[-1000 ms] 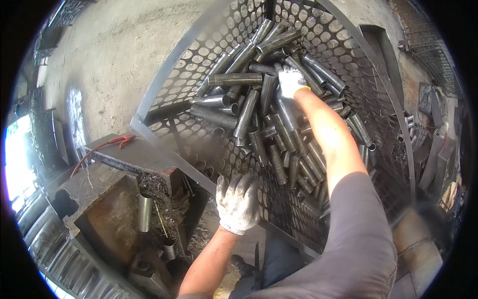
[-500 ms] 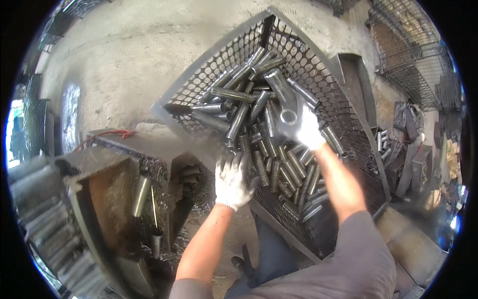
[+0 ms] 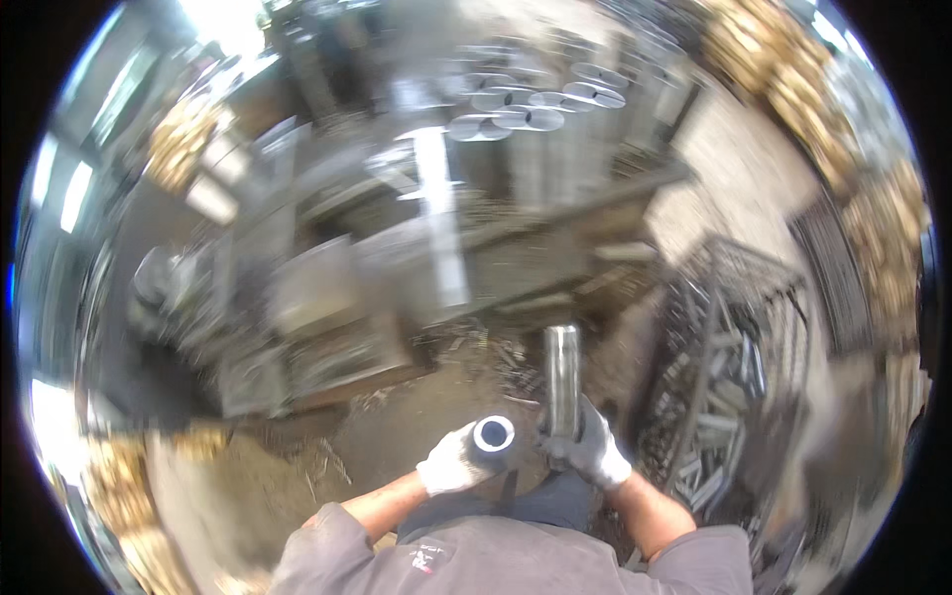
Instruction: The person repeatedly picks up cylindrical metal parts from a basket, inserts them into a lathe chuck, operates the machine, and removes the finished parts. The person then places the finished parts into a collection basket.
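My left hand (image 3: 451,463), in a white glove with dark palm and fingers, is closed round a metal tube (image 3: 494,433). That tube's round open end faces up at me, and its length is mostly hidden. Beside it, my right hand (image 3: 595,451), gloved alike, grips the lower part of a longer shiny metal tube (image 3: 563,369), which stands out away from me. Both tubes are held apart from each other, in front of my body.
To the right stands a dark mesh basket (image 3: 706,327) with metal tubes inside. Ahead is a blurred machine or workbench (image 3: 565,233). Several upright tubes (image 3: 531,117) with bright round ends show beyond it. Littered floor (image 3: 397,436) lies between me and the bench.
My view has swung left from the basket, which now lies at my right. Both hands have come out of it and close to my body. A tube now shows in my left hand.
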### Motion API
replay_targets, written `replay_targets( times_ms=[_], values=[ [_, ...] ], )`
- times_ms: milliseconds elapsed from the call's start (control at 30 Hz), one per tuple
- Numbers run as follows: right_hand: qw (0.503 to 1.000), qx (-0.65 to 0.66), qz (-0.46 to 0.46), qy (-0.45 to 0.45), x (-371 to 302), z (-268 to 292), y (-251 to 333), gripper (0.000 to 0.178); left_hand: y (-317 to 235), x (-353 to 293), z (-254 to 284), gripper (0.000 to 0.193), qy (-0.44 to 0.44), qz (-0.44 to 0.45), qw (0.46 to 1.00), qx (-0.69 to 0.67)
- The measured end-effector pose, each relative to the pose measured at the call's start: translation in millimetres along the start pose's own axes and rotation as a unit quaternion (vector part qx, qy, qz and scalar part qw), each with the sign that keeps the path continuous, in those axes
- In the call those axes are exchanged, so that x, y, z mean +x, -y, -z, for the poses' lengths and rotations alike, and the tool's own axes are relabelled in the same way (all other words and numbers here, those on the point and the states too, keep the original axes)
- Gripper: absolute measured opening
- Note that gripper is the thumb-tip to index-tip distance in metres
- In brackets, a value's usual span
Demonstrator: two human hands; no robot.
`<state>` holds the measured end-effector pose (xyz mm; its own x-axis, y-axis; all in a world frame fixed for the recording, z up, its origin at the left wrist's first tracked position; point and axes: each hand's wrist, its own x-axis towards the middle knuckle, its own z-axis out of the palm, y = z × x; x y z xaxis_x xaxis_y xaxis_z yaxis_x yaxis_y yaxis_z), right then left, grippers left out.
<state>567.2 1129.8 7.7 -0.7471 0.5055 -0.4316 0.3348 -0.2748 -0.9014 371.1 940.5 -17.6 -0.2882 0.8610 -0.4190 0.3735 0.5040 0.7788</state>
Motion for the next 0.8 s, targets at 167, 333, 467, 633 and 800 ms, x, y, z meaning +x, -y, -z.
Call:
replay_targets(
  times_ms=[167, 333, 467, 633, 800],
  values=[
    [0.963, -0.176, 0.184, 0.091, 40, -195, 48, 0.072, 140, -189, 144, 0.022, -0.251, -0.043, 0.966, 0.038],
    [0.919, -0.229, 0.273, 0.168, 80, -368, 134, 0.064, 155, -258, 282, 0.029, -0.503, -0.094, 0.859, 0.004],
    [0.91, -0.253, 0.31, 0.107, 128, -445, 139, 0.056, 189, -234, 363, 0.038, -0.5, -0.045, 0.859, -0.097],
    [0.933, -0.278, 0.223, 0.056, 144, -462, 155, 0.055, 218, -167, 391, 0.04, -0.437, -0.043, 0.876, -0.197],
    [0.755, -0.494, 0.412, 0.128, 143, -404, 195, 0.068, 221, -151, 396, 0.039, -0.378, -0.024, 0.91, -0.172]
  ],
)
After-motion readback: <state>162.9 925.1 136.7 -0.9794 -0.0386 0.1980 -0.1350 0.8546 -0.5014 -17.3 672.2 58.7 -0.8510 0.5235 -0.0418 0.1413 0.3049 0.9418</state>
